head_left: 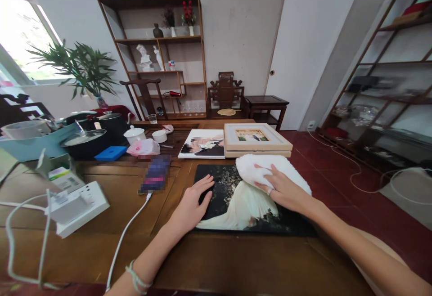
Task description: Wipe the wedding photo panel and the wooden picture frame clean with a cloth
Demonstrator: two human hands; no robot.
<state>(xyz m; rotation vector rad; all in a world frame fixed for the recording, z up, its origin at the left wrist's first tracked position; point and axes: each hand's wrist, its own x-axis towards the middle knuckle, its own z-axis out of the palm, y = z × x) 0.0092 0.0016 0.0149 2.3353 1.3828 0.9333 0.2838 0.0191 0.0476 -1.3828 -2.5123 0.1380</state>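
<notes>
Wooden counter (236, 264) fills the foreground of a room with open shelves along the back wall. On its near right part a dark photo print (219, 190) lies flat, showing a white dress and gold flecks.

The left hand (194, 201) rests palm down on the print's left edge. Its forearm comes in from the lower left, and its fingers (206, 182) are stretched out flat and hold nothing. The right hand (283, 188) reaches in from the lower right and lies palm down on a white cloth (249, 165), which sits bunched on the print's upper right. Its fingers (263, 183) are lightly bent and press onto the cloth rather than closing around it.

Just behind the print sit a framed picture (256, 138) on a flat box and, to its left, an unframed print (204, 145). Farther left are a white lidded cup (134, 134), a pink bag (143, 147) and a blue block (110, 153). A dark pot (84, 145) under a glass lid stands beside a pale blue tub (33, 145); the contents of both are hidden. A white power strip (79, 208) lies near the left edge.
</notes>
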